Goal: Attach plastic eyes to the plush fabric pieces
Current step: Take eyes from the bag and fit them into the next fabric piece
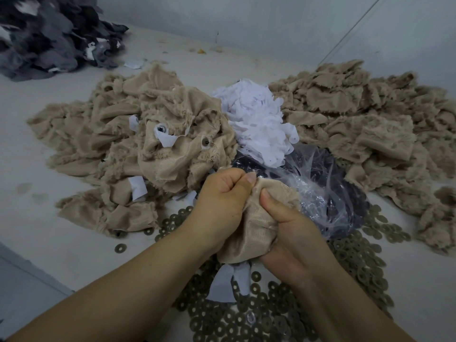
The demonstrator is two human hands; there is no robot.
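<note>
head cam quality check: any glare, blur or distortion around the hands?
Head view: soft, even light with faint shadows; glare only on the clear plastic bag; hands and beige fabric piece sharp; grey fabric pile at the top-left corner smeared; wide-angle bending at the frame edges.

Washers (271, 314) before fabric piles (138, 149), bag (328, 193) between.

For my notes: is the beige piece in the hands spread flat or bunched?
Bunched: both hands grip the beige piece, crumpled between them.
</note>
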